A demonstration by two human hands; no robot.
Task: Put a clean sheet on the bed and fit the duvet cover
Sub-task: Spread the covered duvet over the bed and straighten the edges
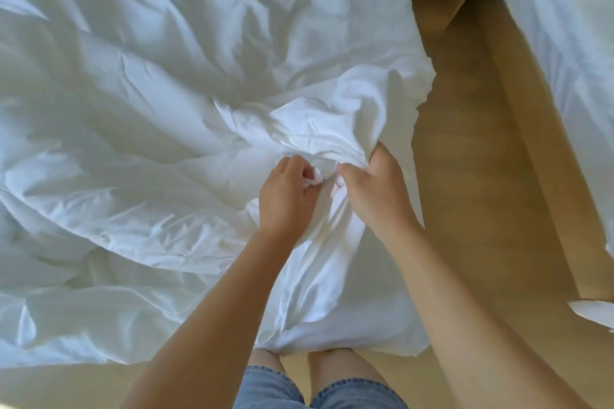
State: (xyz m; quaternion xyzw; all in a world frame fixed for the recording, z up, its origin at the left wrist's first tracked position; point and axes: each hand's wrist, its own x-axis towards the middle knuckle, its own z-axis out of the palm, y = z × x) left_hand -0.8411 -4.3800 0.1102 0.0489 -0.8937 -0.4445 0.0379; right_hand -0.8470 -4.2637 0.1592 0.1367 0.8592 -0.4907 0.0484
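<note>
Head view: I read this as the duvet-cover step, at a corner. The duvet cover [332, 116] lies crumpled over the bed [66, 352], and its near right corner is bunched up just beside the floor [465, 176]. My left hand [287, 189] pinches a small knot of white cloth. My right hand [375, 189], close beside it, is clenched round a gathered fold. I cannot tell whether the duvet corner is already inside the cover, or where the sheet ends. Next I would seat that corner fully, keep both grips firm, then draw the cloth out flat toward the bed's edge.
</note>
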